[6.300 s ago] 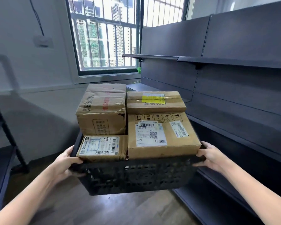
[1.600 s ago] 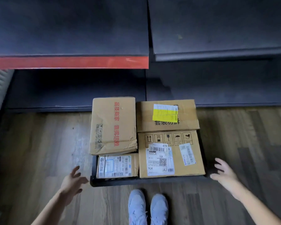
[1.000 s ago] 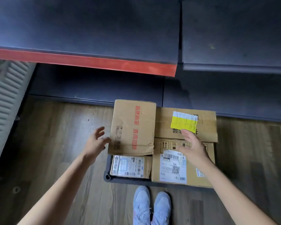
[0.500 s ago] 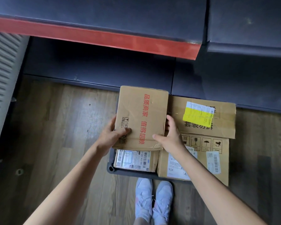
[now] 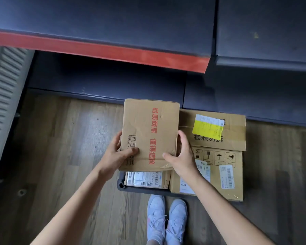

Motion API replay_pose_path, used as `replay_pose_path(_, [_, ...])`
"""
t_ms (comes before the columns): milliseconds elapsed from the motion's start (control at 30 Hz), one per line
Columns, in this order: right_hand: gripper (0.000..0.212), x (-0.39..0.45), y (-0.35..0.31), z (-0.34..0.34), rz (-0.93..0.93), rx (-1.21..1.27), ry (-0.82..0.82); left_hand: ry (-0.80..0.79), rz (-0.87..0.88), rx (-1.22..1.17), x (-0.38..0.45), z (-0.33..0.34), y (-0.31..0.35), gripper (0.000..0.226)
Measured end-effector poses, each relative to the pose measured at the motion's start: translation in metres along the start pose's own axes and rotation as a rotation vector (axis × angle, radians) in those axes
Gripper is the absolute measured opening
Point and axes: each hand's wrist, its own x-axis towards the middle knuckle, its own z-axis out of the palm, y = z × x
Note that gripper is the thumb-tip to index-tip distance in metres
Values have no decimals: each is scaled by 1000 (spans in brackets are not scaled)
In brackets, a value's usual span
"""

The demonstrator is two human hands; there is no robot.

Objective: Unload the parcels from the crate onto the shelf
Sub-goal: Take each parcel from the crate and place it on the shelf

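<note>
A black crate stands on the wooden floor in front of my feet, filled with cardboard parcels. The tallest one, a brown box with red lettering, is held from both sides: my left hand grips its left near edge with the thumb on top, and my right hand grips its right near edge. Beside it lie a flat box with a yellow label, a box with handling symbols and white labels, and a small labelled box partly hidden under the held one.
A dark shelf with a red front strip juts out above, another dark shelf to its right, and a low bottom shelf just behind the crate. A ribbed white panel stands at the left. My shoes touch the crate's near side.
The crate was carried over and set on the floor. Both hands then let go of it, reached in, and closed on the sides of the red-lettered box, which now sits slightly higher.
</note>
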Motion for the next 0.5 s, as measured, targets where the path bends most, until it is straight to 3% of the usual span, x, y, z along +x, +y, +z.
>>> replay_pose_path(267, [87,-58,-66,-28,-98,37,-16,-2,100,-11,-75,11,63,60])
replay_pose_path(500, [87,-129,-157,-81,-255,6,43,-8,278,39,-160,42,157,64])
